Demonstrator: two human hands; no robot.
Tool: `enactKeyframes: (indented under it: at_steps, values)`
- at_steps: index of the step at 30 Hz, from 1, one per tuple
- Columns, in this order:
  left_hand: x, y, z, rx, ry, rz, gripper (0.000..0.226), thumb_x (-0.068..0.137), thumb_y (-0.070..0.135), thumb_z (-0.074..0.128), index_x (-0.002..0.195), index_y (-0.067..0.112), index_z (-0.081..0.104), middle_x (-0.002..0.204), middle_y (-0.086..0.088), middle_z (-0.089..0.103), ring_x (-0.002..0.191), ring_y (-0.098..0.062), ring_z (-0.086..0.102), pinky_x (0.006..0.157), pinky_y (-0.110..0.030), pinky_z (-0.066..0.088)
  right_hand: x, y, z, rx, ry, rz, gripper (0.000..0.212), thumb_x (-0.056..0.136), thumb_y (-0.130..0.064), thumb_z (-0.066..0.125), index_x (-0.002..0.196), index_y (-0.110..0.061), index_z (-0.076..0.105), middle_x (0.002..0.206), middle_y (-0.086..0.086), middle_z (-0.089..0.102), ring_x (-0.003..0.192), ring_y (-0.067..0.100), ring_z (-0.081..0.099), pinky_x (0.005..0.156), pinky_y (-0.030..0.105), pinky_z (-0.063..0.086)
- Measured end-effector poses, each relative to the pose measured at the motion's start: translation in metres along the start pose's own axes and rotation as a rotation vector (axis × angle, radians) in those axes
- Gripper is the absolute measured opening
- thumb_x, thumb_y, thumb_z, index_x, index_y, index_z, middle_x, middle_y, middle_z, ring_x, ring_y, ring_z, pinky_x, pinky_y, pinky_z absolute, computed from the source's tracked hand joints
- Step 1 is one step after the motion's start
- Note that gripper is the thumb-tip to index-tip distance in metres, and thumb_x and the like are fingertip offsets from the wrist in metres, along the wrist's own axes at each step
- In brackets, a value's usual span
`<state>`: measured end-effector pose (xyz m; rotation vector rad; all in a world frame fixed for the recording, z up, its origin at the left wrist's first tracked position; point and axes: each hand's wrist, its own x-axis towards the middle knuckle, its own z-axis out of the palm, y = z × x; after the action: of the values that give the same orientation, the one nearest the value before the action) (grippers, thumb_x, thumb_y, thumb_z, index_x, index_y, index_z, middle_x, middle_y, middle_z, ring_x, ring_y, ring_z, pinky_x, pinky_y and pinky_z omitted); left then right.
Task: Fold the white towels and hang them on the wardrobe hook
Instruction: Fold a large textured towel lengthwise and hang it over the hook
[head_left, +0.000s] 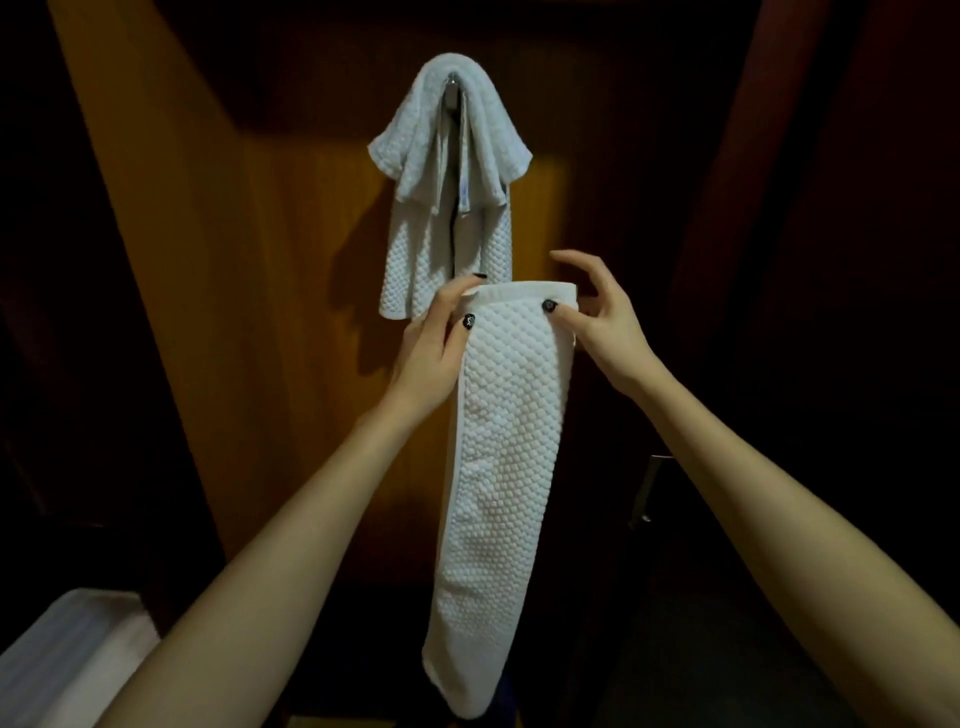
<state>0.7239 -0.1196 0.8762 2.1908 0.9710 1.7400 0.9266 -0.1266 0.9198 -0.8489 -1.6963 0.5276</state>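
A white towel (498, 467), folded into a long narrow strip, hangs down in front of me. My left hand (434, 345) pinches its top left corner between thumb and fingers. My right hand (597, 317) pinches the top right corner with its thumb on the front, the other fingers spread loosely. Just above and behind, folded white towels (447, 171) are draped over the wardrobe hook (453, 82), whose metal shows only at the top under the fold. The held towel's top edge sits level with the lower end of the hung towels.
The hook is mounted on a brown wooden wardrobe panel (234, 260). Dark wood surrounds it on both sides. A metal handle (647, 488) shows at the right. A pale surface (67, 660) lies at the lower left corner.
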Motion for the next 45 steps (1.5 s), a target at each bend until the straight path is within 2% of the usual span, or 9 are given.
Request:
enactKeyframes:
  at_steps: [4, 11, 14, 17, 25, 28, 32, 35, 45]
  values:
    - [0.002, -0.001, 0.004, -0.194, -0.127, -0.058, 0.031, 0.094, 0.011, 0.054, 0.121, 0.025, 0.058, 0.125, 0.009, 0.058, 0.122, -0.004, 0.05, 0.101, -0.017, 0.04, 0.005, 0.001, -0.003, 0.033, 0.068, 0.012, 0.049, 0.087, -0.015, 0.063, 0.126, -0.042, 0.053, 0.136, 0.002, 0.054, 0.119, 0.027, 0.057, 0.093, 0.051, 0.052]
    - [0.017, 0.017, 0.01, -0.445, 0.019, -0.164, 0.031, 0.084, -0.007, 0.064, 0.098, 0.02, 0.066, 0.105, 0.005, 0.065, 0.101, 0.003, 0.06, 0.087, -0.014, 0.046, -0.007, 0.0, -0.007, 0.176, 0.226, 0.055, 0.049, 0.094, -0.02, 0.06, 0.136, -0.042, 0.047, 0.134, 0.014, 0.057, 0.11, 0.019, 0.062, 0.087, 0.034, 0.056]
    - [0.031, 0.03, 0.011, -0.491, 0.071, -0.173, 0.03, 0.082, -0.009, 0.065, 0.102, 0.013, 0.066, 0.104, 0.005, 0.065, 0.095, 0.006, 0.061, 0.082, -0.012, 0.047, -0.033, 0.004, -0.004, 0.307, 0.188, 0.091, 0.042, 0.095, -0.007, 0.057, 0.124, -0.037, 0.056, 0.132, -0.008, 0.06, 0.126, 0.007, 0.053, 0.106, 0.031, 0.044]
    - [0.04, 0.037, 0.008, -0.528, 0.083, -0.182, 0.032, 0.082, -0.008, 0.064, 0.1, 0.018, 0.066, 0.107, 0.005, 0.066, 0.096, -0.001, 0.063, 0.085, -0.017, 0.05, -0.056, 0.016, 0.005, 0.307, 0.009, 0.191, 0.033, 0.091, -0.002, 0.059, 0.111, -0.027, 0.067, 0.115, -0.018, 0.069, 0.119, 0.003, 0.058, 0.101, 0.027, 0.045]
    - [0.04, 0.018, 0.003, -0.568, -0.098, -0.354, 0.051, 0.094, 0.006, 0.056, 0.13, 0.036, 0.036, 0.105, -0.013, 0.069, 0.093, -0.022, 0.07, 0.073, -0.03, 0.057, -0.054, 0.014, 0.023, 0.317, -0.029, 0.221, 0.042, 0.087, -0.001, 0.064, 0.116, -0.032, 0.066, 0.124, -0.013, 0.064, 0.116, 0.005, 0.06, 0.096, 0.025, 0.05]
    - [0.043, 0.007, 0.0, -0.327, -0.13, -0.397, 0.045, 0.098, 0.018, 0.051, 0.135, 0.027, 0.028, 0.096, -0.013, 0.069, 0.08, -0.016, 0.069, 0.066, -0.023, 0.053, -0.049, 0.008, 0.035, 0.291, 0.05, 0.207, 0.042, 0.086, -0.002, 0.066, 0.114, -0.033, 0.066, 0.12, -0.017, 0.062, 0.118, 0.006, 0.058, 0.102, 0.03, 0.048]
    - [0.016, -0.018, 0.0, -0.203, -0.094, -0.368, 0.022, 0.095, 0.02, 0.056, 0.112, 0.016, 0.043, 0.102, -0.003, 0.061, 0.092, -0.006, 0.062, 0.076, -0.018, 0.049, -0.035, 0.003, 0.038, 0.251, 0.133, 0.166, 0.041, 0.086, -0.002, 0.067, 0.114, -0.032, 0.065, 0.124, -0.012, 0.062, 0.12, 0.008, 0.057, 0.104, 0.035, 0.047]
    - [-0.037, -0.034, 0.015, -0.232, -0.026, -0.352, 0.016, 0.088, 0.007, 0.064, 0.094, 0.012, 0.05, 0.089, 0.006, 0.056, 0.079, 0.008, 0.055, 0.074, -0.01, 0.044, -0.023, 0.0, 0.029, 0.244, 0.159, 0.162, 0.04, 0.086, -0.004, 0.067, 0.114, -0.033, 0.066, 0.127, -0.01, 0.06, 0.12, 0.012, 0.057, 0.104, 0.039, 0.048]
    - [-0.085, -0.031, 0.033, -0.404, 0.041, -0.464, 0.034, 0.082, 0.005, 0.07, 0.1, 0.027, 0.051, 0.103, 0.003, 0.057, 0.087, -0.009, 0.059, 0.077, -0.02, 0.051, 0.003, -0.01, 0.013, 0.172, 0.208, 0.083, 0.042, 0.085, -0.007, 0.069, 0.119, -0.031, 0.064, 0.129, -0.009, 0.062, 0.125, 0.01, 0.054, 0.108, 0.037, 0.044]
